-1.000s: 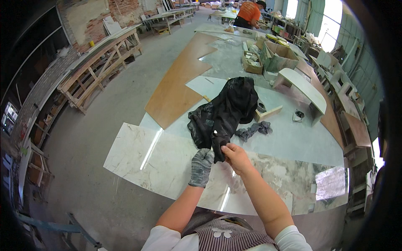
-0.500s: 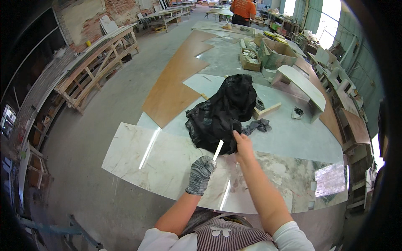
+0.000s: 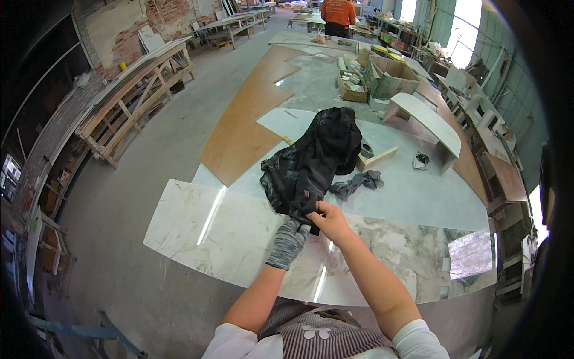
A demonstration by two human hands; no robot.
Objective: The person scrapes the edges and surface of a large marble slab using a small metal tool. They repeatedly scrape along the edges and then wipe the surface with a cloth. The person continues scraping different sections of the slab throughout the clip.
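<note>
A rumpled black cloth [image 3: 314, 152], like a garment, lies heaped on the table, its near end reaching toward me. My right hand [image 3: 329, 220] is bare and pinches that near edge between thumb and fingers. Close beside it, my left hand [image 3: 287, 242] wears a grey knitted glove. Its fingers are closed at the cloth's near end, partly covered by it. The white stick seen earlier in the left hand is hidden now, and I cannot tell whether the glove still holds it. A smaller dark grey cloth [image 3: 357, 184] lies just right of the black one.
Under my hands is a glossy marbled slab [image 3: 197, 218]. A brown notched board [image 3: 239, 128] lies at left. Farther right are a wooden block [image 3: 378, 159], a curved white piece [image 3: 427, 119] and an open carton [image 3: 391, 78]. A person in an orange shirt [image 3: 338, 11] stands far off.
My left hand has come up against the black cloth, and the white stick has gone out of sight. My right hand has moved left and nearer, drawing the cloth's edge toward the glove.
</note>
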